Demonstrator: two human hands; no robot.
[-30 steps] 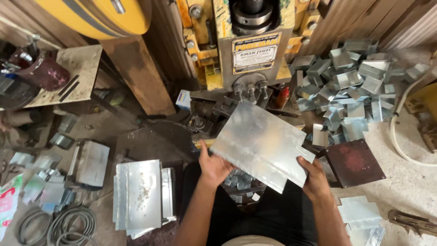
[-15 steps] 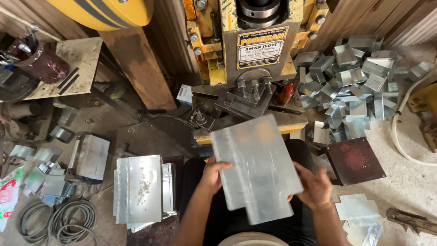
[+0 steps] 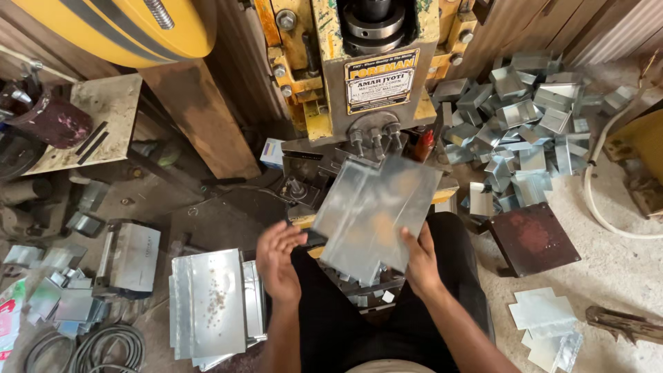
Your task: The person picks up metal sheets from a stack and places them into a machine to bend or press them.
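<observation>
One camera on my head, looking steeply down over my lap.

It faces forward and down at the press (image 3: 373, 90) rising right in front of me, close enough that its top runs out of frame. My left hand (image 3: 277, 261) and right hand (image 3: 421, 259) sit low centre, near the lens, with the sheet (image 3: 376, 214) between. The view takes in the floor on both sides: stacked sheets (image 3: 210, 307) left, a heap of bent pieces (image 3: 532, 110) upper right (no second view to compare).
</observation>
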